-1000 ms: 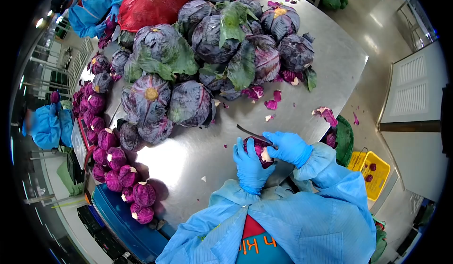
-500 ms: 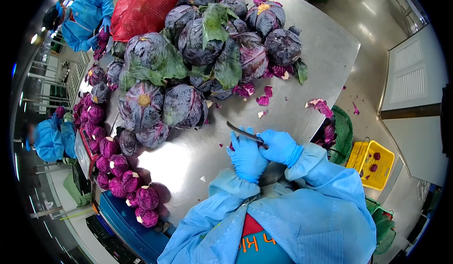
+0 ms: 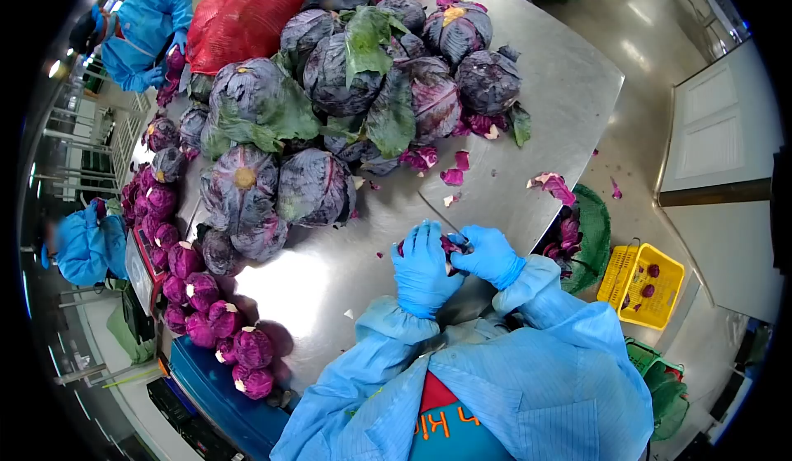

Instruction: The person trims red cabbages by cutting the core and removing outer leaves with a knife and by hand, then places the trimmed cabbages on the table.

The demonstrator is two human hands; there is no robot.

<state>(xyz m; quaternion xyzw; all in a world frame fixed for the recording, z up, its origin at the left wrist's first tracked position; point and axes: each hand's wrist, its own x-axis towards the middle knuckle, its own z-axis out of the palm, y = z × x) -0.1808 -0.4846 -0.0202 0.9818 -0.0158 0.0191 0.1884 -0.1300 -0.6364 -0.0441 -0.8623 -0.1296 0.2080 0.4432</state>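
Note:
My left hand [image 3: 425, 270], in a blue glove, is closed over a small red cabbage [image 3: 450, 247], most of it hidden under the fingers. Close beside it on the right, my gloved right hand [image 3: 490, 257] has its fingers curled round a knife [image 3: 439, 214]. Its thin blade points up and away over the steel table [image 3: 569, 82], and the handle is hidden in the hand. Beyond my hands lies a heap of large untrimmed red cabbages [image 3: 318, 187] with dark outer leaves. Several peeled, bright purple cabbages [image 3: 254, 347] are grouped to the left.
Loose purple leaves [image 3: 553, 186] lie near the right table edge, above a green net bag [image 3: 591, 238]. A yellow crate [image 3: 646, 286] stands on the floor at right. A red mesh sack [image 3: 256, 16] lies at the back. Two co-workers [image 3: 87, 245] in blue are at left.
The knife has swung from lying across the left hand to pointing up and away. More of the cabbage shows between my hands. The whole view has shifted slightly.

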